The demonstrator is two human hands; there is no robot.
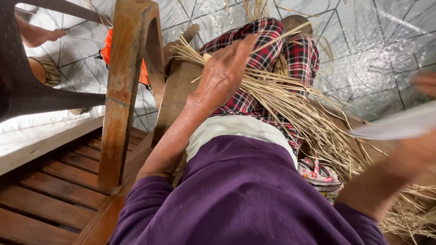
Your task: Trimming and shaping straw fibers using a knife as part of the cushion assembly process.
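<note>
My left hand [222,72] lies over a bundle of long dry straw [290,109] that runs across my lap, on red plaid trousers [263,50]. Its fingers curl down around the straw near my knee. The loose straw ends fan out to the lower right [408,213]. At the right edge my right hand [415,156] is blurred by motion. It seems to grip a pale flat thing [395,126], which I cannot make out. A purple sleeve covers each arm.
I sit on a wooden slatted bench [54,186] with a worn armrest post [125,90]. A dark plastic chair [22,90] and another person's bare foot [38,36] are at the upper left. Something orange [107,50] lies behind the post, and a patterned sandal [318,173] lies under the straw. The floor is shiny tile [377,50].
</note>
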